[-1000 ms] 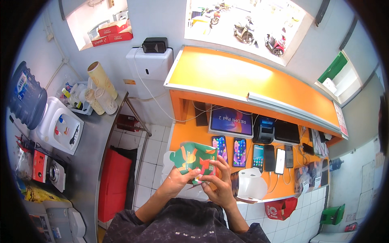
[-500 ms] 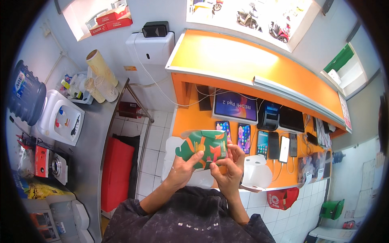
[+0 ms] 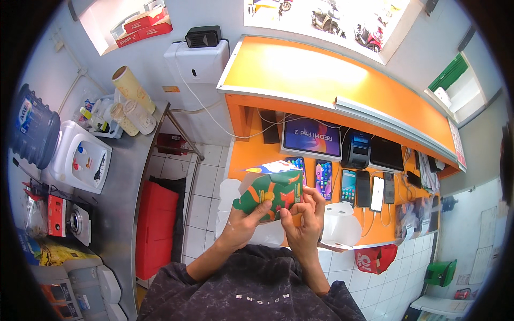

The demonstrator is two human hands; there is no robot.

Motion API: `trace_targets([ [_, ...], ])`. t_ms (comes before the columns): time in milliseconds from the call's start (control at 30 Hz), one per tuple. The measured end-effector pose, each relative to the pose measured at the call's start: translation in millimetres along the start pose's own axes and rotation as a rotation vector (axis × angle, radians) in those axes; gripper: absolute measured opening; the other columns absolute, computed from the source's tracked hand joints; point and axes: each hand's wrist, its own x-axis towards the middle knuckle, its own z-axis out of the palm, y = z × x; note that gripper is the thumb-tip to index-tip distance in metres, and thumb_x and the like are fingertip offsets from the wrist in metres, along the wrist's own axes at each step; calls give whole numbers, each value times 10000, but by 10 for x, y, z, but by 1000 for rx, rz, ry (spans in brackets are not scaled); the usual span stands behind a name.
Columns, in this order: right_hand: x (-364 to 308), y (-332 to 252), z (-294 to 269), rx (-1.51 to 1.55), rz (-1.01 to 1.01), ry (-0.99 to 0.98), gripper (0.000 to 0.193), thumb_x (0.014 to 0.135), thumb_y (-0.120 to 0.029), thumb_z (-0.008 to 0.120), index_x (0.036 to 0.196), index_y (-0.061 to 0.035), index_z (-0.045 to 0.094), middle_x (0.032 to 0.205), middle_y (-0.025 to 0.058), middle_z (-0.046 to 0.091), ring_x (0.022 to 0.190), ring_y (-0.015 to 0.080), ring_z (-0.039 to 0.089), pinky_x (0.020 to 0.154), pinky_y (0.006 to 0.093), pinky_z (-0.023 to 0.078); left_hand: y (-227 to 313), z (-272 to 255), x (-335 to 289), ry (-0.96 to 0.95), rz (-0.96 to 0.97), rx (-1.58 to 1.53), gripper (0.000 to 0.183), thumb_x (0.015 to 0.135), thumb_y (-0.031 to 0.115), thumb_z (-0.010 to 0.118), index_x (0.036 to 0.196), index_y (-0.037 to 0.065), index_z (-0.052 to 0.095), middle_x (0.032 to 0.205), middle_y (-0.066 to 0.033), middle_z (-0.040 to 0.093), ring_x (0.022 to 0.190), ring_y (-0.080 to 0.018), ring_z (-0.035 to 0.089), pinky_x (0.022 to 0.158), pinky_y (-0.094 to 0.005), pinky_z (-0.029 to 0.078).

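Between my two hands, in front of my chest, is a green cardboard box (image 3: pixel 276 195) with orange and red shapes; a blue and white panel shows along its top. My left hand (image 3: pixel 243 223) grips its lower left part, the thumb lying across the green face. On the box's right side, my right hand (image 3: pixel 304 219) has its fingers bent, with thumb and fingertips at the lower right edge. The fingers behind the box are hidden. Just beyond it, two phones with lit screens, one partly covered (image 3: pixel 296 167) and one in full sight (image 3: pixel 323 179), lie on the orange desk (image 3: pixel 257 155).
More phones (image 3: pixel 377 193) with cables, a tablet box (image 3: pixel 311 140) and a small dark printer (image 3: pixel 356 150) fill the desk under an orange shelf (image 3: pixel 300 69). At left stands a steel counter (image 3: pixel 120 176) with a water dispenser (image 3: pixel 80 155); a red bin (image 3: pixel 155 230) is below.
The flat green box has opened out, so its blue and white top panel now shows. Both hands stay at its lower edges, the right one shifting slightly.
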Motion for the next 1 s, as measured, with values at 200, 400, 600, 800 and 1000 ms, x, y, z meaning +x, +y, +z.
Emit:
trace_targets([
  [200,16,11,0,26,-25,17,209,804,-25,759,816,-8,551,1270,189,434,1187,397,561,951,460,500,-4,33,-5,-24,37,-48,343,979,141,592,1287,12,513,1191,-74,581,1083,-176,597,913,-341,555],
  [400,5,0,-31,2,-39,22,225,829,-79,769,861,-4,559,1270,194,451,1199,385,555,965,457,504,12,15,-37,-65,-32,-48,349,985,135,580,1306,22,504,1215,-75,571,1115,-179,583,930,-340,546],
  [600,-22,85,50,70,-41,108,196,845,-145,754,909,-33,607,1259,177,469,1177,359,568,997,469,493,-37,19,-14,-98,-101,-56,438,990,133,569,1391,48,413,1292,-75,538,1182,-169,543,998,-353,498],
  [800,-63,198,-13,169,-3,-22,184,882,-117,721,1025,-47,629,1270,135,439,1195,314,541,989,398,474,-21,-45,22,-118,-27,-82,410,998,116,546,1380,30,426,1278,-78,547,1175,-169,545,1007,-336,481],
  [1000,-154,296,70,542,207,1,521,873,-49,719,1275,-98,392,1265,95,409,1199,212,475,975,324,454,-37,-9,1,-135,-51,29,355,1007,124,533,1333,1,466,1238,-81,562,1134,-167,553,980,-314,472],
])
